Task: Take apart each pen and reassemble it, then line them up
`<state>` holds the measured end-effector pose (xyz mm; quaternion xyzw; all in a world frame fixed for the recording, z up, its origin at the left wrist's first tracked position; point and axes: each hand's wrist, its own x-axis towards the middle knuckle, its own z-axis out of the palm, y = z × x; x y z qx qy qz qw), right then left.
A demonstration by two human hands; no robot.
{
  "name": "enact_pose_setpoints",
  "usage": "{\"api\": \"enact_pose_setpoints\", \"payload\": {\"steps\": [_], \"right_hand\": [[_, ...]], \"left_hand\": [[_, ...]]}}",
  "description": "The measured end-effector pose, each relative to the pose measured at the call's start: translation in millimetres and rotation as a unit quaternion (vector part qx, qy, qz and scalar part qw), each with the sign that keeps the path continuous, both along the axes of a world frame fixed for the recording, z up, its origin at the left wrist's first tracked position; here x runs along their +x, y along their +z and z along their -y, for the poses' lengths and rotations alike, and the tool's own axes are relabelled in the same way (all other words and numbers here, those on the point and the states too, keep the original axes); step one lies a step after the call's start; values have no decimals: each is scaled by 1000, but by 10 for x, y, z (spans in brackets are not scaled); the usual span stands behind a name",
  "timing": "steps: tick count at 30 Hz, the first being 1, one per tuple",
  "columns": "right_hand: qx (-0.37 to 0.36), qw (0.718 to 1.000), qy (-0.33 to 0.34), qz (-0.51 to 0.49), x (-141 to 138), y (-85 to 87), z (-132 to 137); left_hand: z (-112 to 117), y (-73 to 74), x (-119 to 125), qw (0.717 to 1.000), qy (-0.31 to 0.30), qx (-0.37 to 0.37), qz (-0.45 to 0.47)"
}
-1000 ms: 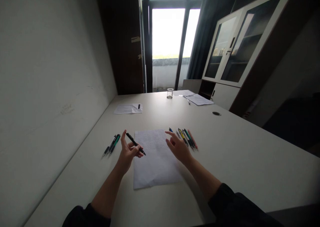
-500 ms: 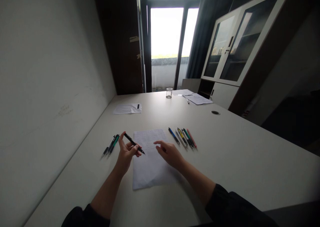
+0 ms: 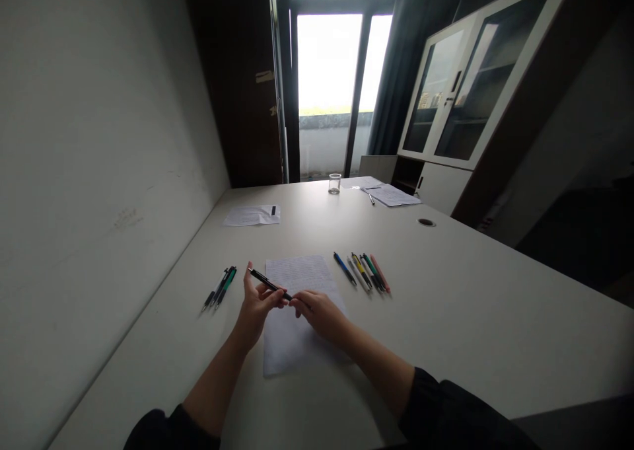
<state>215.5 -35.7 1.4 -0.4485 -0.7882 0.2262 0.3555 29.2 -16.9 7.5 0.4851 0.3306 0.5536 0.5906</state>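
Note:
A black pen (image 3: 266, 281) is held slanting above a sheet of paper (image 3: 292, 351) whose upper part carries lines of handwriting. My left hand (image 3: 258, 302) is closed round the pen's barrel, with the index finger raised by its upper end. The fingers of my right hand (image 3: 317, 310) pinch the pen's lower end, hiding the tip. To the left of the paper lie several pens (image 3: 220, 288), dark and green. On its right is a row of pens: a blue pen (image 3: 345, 269), a yellow and black pen (image 3: 361, 270), a green pen (image 3: 372, 271) and a pink pen (image 3: 380, 273) among them.
A glass (image 3: 334, 184) stands at the table's far edge. Beside it are papers (image 3: 393, 195) with a pen (image 3: 372, 199). Another sheet (image 3: 250, 216) lies far left. A round cable hole (image 3: 426, 223) is at right, and a wall (image 3: 99, 205) borders the left side.
My right hand has moved left and closed on the pen's lower end. The pen has tilted slightly flatter in my left hand.

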Motion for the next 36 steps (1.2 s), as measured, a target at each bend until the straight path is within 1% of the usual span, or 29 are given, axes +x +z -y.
{"api": "enact_pose_setpoints", "payload": {"steps": [4,7,12,18,22,25,28,31,36], "right_hand": [[0,1000,-8,15,-3,-3,0],[5,999,-16,28,-14,2,7],[29,998,-33,52,-12,-8,16],[72,992,-33,98,9,-50,15],[91,990,-71,83,4,-51,3],[76,993,-83,35,0,-18,-3],[26,998,-52,-13,-4,3,-12],[-27,998,-25,-53,-22,-21,-40],[-63,988,-64,-126,-87,-77,-123]], "left_hand": [[-57,-53,-11,998,-33,-52,-25],[-83,-77,-13,996,-31,-69,-38],[-72,-72,0,995,-20,-96,-21],[-64,-68,10,992,-20,-123,4],[-64,-70,22,990,-21,-134,35],[-62,-83,19,990,-23,-123,60],[-64,-101,3,991,-27,-111,69],[-73,-110,-18,991,-27,-110,77],[-91,-94,-48,990,-23,-109,91]]}}
